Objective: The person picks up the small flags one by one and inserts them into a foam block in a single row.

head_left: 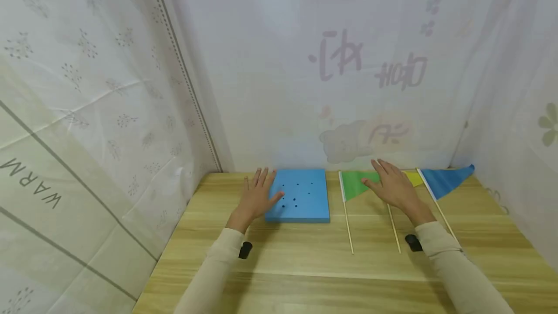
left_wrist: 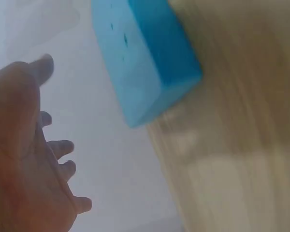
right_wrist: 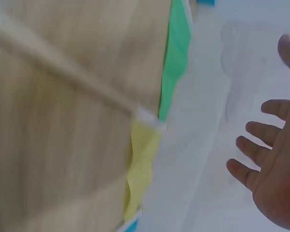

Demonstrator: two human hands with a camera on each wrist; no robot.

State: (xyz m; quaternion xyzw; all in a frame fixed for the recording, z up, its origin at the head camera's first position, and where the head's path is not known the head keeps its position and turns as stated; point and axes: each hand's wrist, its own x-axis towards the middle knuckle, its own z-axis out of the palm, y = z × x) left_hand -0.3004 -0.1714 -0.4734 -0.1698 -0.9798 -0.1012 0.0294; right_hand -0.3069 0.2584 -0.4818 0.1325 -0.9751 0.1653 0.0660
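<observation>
A blue block [head_left: 311, 205] with several small holes in its top lies on the table. My left hand [head_left: 257, 200] hovers at its left edge, fingers spread and holding nothing; the left wrist view shows the block [left_wrist: 150, 63] apart from the palm. To the right lie three small flags on thin sticks: a green flag [head_left: 353, 185], a yellow flag [head_left: 413, 179] and a blue flag [head_left: 446, 180]. Above the green and yellow ones is my right hand [head_left: 394, 188], fingers extended and gripping nothing. It partly hides the yellow flag in the head view.
The wooden table [head_left: 305, 260] ends at a pale printed curtain [head_left: 270, 86] behind. More cloth [head_left: 100, 86] hangs on the left, and another sheet [head_left: 523, 110] on the right. A dark wrist camera [head_left: 245, 250] sits under the left wrist, another camera [head_left: 412, 243] by the right.
</observation>
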